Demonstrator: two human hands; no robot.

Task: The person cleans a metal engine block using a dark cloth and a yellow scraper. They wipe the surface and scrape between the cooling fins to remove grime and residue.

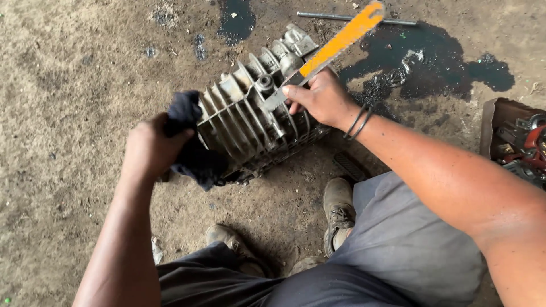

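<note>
Finned metal engine block (250,125) sits on the dirt floor (68,113) between both hands, just ahead of the person's shoes (339,207). It is grey, grimy, ribbed along the side, with bolt bosses on top. Left hand (152,149) is closed around a dark rag (190,142) pressed against the block's left end. Right hand (321,98) grips a flat blade with an orange handle (341,40), its tip touching the block's top. Black oil stain (432,62) spreads right of the block; a thin metal rod (352,18) lies beyond it. A box of tools (520,142) is cut off at the right edge. The block's underside is hidden.
</note>
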